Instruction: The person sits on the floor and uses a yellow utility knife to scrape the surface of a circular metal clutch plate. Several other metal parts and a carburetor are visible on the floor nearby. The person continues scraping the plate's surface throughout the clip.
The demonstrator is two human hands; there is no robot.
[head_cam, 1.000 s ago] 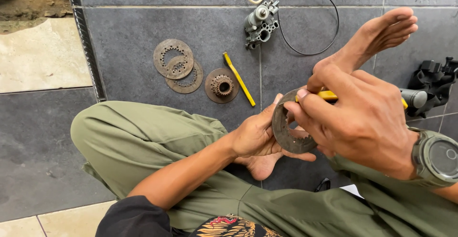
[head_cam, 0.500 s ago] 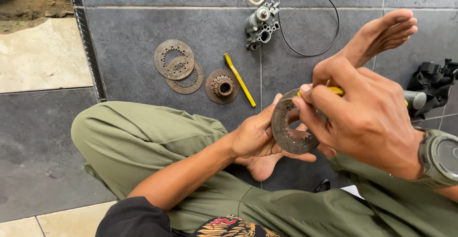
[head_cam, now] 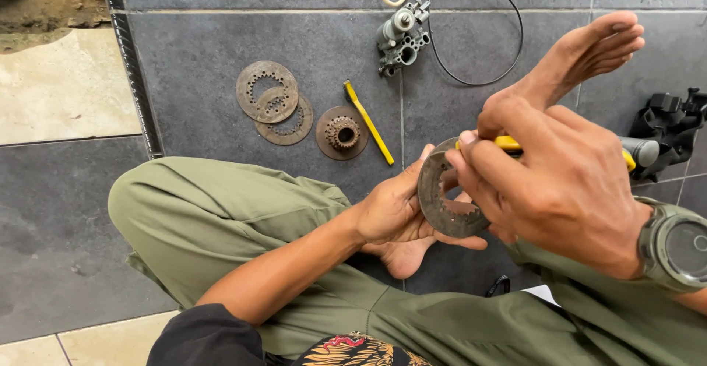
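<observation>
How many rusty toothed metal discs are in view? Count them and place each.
4: one rusty toothed metal disc held between both hands, two overlapping discs on the grey floor tile, a fourth beside them carrying a gear hub. Others may be hidden.

Soft, even daylight fills the frame, bright enough to show the grain of the grey floor tiles [head_cam: 206,57] without harsh glare. Shadows are faint and diffuse, gathering under the bent leg at centre and beneath the hands right of centre. Focus is sharp nearly throughout; the wide lens bends straight tile joints slightly toward the frame's edges.
</observation>
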